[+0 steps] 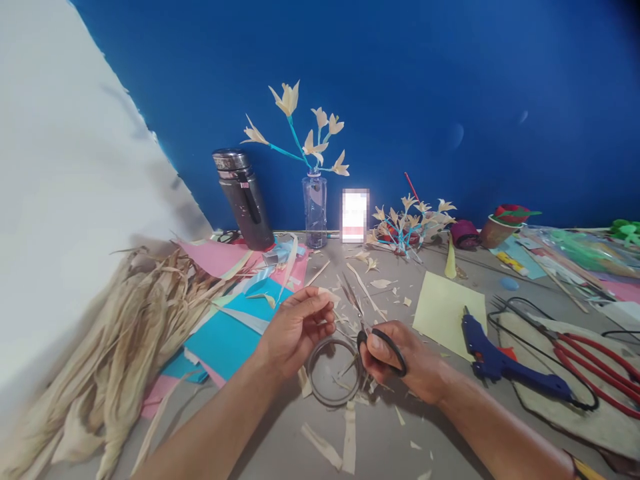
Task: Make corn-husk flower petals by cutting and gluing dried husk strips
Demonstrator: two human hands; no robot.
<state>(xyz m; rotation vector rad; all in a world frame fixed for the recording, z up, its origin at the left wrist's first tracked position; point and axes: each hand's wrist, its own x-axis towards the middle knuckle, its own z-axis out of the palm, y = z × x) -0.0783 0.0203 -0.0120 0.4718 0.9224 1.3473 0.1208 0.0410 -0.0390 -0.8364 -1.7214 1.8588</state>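
Note:
My left hand [303,327] pinches a small pale piece of corn husk [327,295] between thumb and fingers. Black-handled scissors [361,313] are in my right hand [395,357], with the thumb through one loop and the blades pointing up and away. Their blades are slightly parted, just right of the husk piece and apart from it. Below and between both hands lies a roll of wire or tape shaped like a grey ring [311,373]. Husk scraps [350,433] are scattered around it on the grey table [280,433].
Dried husks [110,340] and blue paper [220,340] lie left. Behind stand a dark flask [247,207] and a clear bottle [315,213] with husk flowers [287,100]. Right are yellow paper [445,310], a blue glue gun [510,373], its cord, and red-handled shears [595,360].

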